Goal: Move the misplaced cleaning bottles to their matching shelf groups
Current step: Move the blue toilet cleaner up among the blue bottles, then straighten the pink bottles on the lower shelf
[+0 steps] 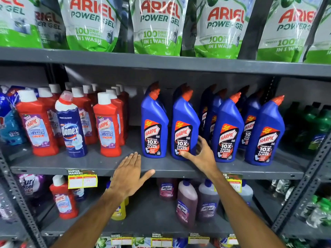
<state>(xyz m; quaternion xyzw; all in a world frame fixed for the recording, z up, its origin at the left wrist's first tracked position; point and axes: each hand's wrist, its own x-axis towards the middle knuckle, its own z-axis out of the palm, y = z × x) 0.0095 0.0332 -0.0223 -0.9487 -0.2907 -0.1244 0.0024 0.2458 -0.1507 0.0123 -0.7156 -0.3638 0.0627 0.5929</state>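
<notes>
On the middle shelf [107, 163] a dark blue Domex bottle [71, 126] with a white shoulder stands among several red Harpic bathroom cleaner bottles [38, 126]. To the right stand several blue Harpic toilet cleaner bottles with orange caps. My right hand [202, 154] is spread, thumb touching the base of the second blue Harpic bottle [184, 126] and fingers beside its right side, not closed around it. My left hand [130, 174] hovers flat and open over the shelf's front edge, left of the first blue Harpic bottle [154, 126]. A lone red Harpic bottle [63, 199] stands on the lower shelf.
Ariel Power Gel pouches [157, 25] fill the top shelf. Dark green bottles [315, 126] sit at the far right of the middle shelf, blue refill pouches [9, 122] at far left. Purple Lizol bottles [187, 203] and a yellow bottle [119, 212] stand below. Price tags [82, 179] hang on the shelf edge.
</notes>
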